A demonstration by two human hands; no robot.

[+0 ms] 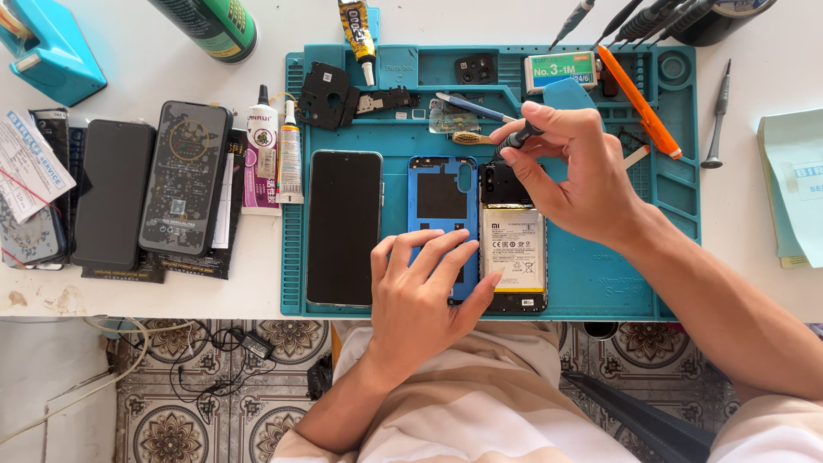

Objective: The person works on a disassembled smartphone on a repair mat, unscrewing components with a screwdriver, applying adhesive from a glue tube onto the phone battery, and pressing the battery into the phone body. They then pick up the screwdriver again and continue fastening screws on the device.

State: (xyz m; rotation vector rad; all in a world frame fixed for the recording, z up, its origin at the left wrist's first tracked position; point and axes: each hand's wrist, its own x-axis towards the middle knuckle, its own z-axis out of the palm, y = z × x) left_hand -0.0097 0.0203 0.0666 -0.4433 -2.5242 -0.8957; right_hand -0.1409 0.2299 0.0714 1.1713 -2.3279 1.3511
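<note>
The right hand (576, 171) has its fingers clamped on a screwdriver (519, 137) over the opened phone (513, 249); the left hand (424, 287), fingers spread, presses the blue back cover (441, 193) near the mat's (591, 283) front edge.

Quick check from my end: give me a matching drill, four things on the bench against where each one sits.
Things:
1. orange cutter
2. blue back cover
3. opened phone with battery
4. black-screened phone

Places:
A. under the left hand
B. at the mat's left edge
C. below the screwdriver in the right hand
D. slanted at the mat's upper right

Pairs: 1-D, 2-A, 3-C, 4-B
</note>
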